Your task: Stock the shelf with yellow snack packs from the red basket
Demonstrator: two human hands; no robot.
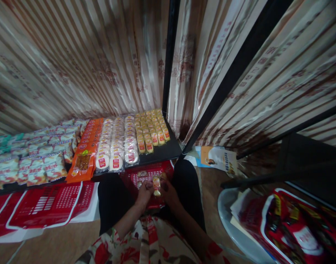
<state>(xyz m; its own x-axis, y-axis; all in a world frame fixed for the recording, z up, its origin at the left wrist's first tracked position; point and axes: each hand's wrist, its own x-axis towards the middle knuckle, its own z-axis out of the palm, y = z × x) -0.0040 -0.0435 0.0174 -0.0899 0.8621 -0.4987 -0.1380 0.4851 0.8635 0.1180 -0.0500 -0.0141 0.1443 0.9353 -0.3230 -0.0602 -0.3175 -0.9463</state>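
Note:
Over a red plastic basket between my knees, a small yellow wrapped snack cake with a red label is held upright. My right hand grips it from the right. My left hand is closed, with its fingertips pinched at the cake's left edge. Another small wrapped cake lies in the basket just beyond my left hand. More yellow packets are partly hidden behind my right fingers. Ahead, rows of the same yellow cakes lie on a low black shelf.
White round packets, an orange packet and white snack bags line the shelf leftward. Red baskets stand below. To the right are black metal bars, a leaflet and a grey tub beside a filled red basket. Curtains hang behind.

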